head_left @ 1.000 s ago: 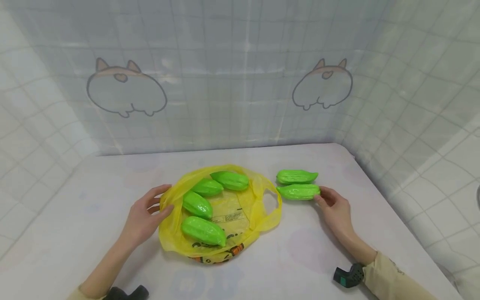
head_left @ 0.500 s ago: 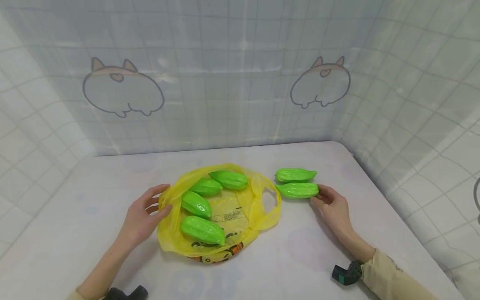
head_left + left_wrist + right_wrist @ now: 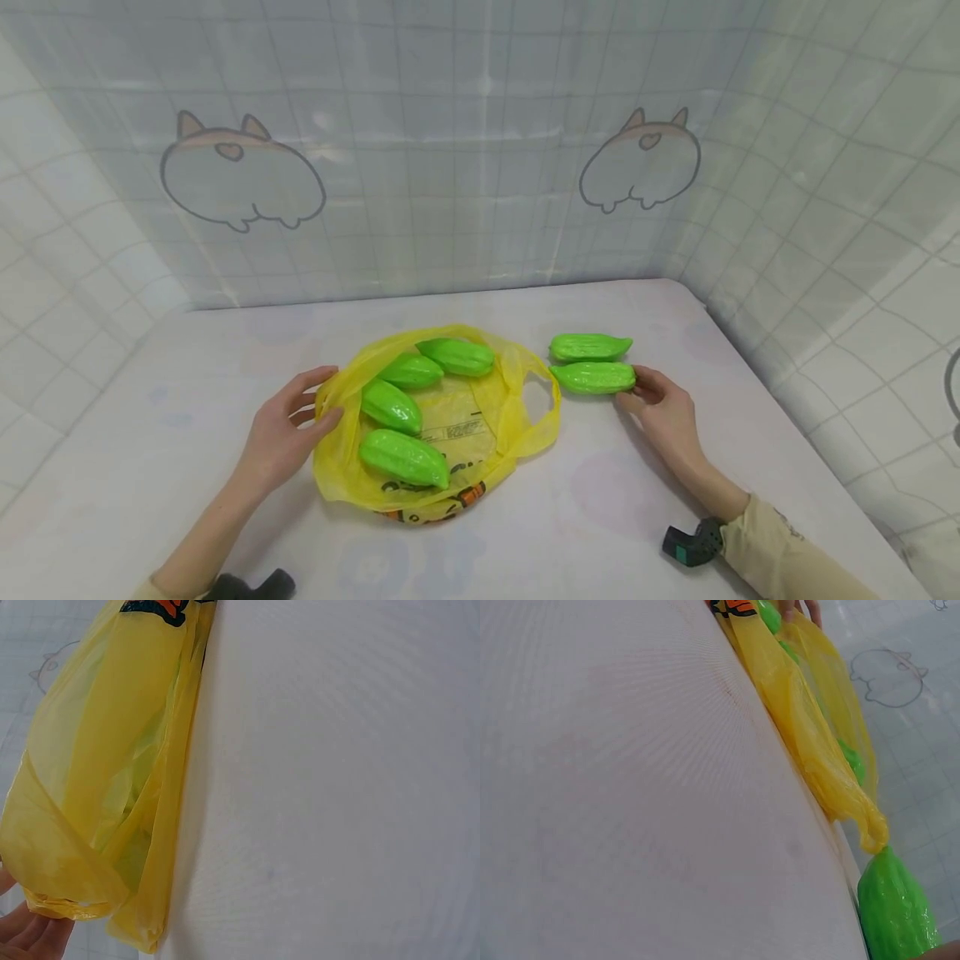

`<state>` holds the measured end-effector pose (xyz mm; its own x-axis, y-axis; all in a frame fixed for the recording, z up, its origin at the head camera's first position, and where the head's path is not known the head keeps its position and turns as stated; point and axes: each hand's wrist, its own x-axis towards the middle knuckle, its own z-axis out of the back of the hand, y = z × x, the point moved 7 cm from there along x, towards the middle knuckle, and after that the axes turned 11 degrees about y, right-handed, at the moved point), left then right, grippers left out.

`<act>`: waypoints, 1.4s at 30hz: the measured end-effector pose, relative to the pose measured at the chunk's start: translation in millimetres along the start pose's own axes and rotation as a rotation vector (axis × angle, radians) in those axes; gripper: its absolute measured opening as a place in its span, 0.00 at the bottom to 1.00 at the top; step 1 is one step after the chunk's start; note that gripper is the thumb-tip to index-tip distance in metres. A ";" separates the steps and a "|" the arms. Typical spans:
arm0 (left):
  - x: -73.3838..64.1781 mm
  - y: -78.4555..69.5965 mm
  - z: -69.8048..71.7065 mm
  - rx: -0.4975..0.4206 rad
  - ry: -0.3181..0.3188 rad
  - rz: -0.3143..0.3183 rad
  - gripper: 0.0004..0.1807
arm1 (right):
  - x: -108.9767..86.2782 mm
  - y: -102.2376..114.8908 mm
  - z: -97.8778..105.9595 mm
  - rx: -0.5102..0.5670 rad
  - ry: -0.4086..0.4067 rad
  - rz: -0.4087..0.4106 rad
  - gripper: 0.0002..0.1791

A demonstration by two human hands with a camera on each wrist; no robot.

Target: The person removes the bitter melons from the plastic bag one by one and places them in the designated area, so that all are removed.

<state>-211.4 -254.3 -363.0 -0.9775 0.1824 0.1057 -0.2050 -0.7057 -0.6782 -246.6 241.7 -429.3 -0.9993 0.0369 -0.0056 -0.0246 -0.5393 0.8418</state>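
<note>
A yellow plastic bag (image 3: pixel 534 440) lies with its mouth spread wide in the head view. Several glossy green bitter melons sit inside it, the nearest melon (image 3: pixel 403 458) pointing right. My left hand (image 3: pixel 279 435) holds the bag's left rim between thumb and fingers; in the left wrist view its fingers (image 3: pixel 46 939) show under the yellow edge. Right of the bag, my right hand (image 3: pixel 666 423) grips the blunt end of a bitter melon (image 3: pixel 592 377), whose tip points at the bag's handle loop. Another bitter melon (image 3: pixel 588 347) lies just behind it.
A pale cloth-covered table (image 3: pixel 585 533) carries everything. Translucent tiled-pattern curtains (image 3: pixel 450 167) with animal drawings stand behind and at both sides. Dark devices, one of them a wrist camera (image 3: pixel 693 543), are worn on both wrists.
The head view has shifted very slightly. Both hands, the bag and the melons keep their places relative to one another.
</note>
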 end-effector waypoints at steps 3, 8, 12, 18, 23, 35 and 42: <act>-0.1 0.0 -0.2 0.004 -0.003 -0.003 0.29 | 0.6 -0.4 -0.1 -0.002 0.000 -0.010 0.30; 0.0 -0.1 -0.3 0.001 -0.006 -0.008 0.29 | 0.2 -1.3 0.1 -0.012 -0.009 -0.011 0.31; 0.0 -0.9 0.5 -0.006 -0.007 -0.015 0.29 | -0.2 -0.3 0.4 -0.029 -0.016 0.008 0.31; -0.3 -0.8 0.3 0.006 0.001 -0.004 0.29 | -1.6 -0.5 -0.5 -0.039 -0.015 0.024 0.31; 0.7 -0.9 -0.1 0.005 0.003 -0.002 0.29 | -1.6 0.8 0.3 -0.053 -0.027 0.036 0.30; 0.1 -0.2 0.1 0.005 0.003 0.002 0.29 | -0.9 0.7 -0.5 -0.063 -0.027 0.046 0.29; 1.0 1.1 0.1 0.006 0.002 0.011 0.29 | -1.9 1.9 0.2 -0.027 -0.027 0.045 0.29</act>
<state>-212.6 -254.9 -363.5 -0.9796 0.1757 0.0972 -0.1946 -0.7115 -0.6752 -244.8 240.8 -427.5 -0.9983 0.0342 0.0468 0.0194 -0.5633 0.8260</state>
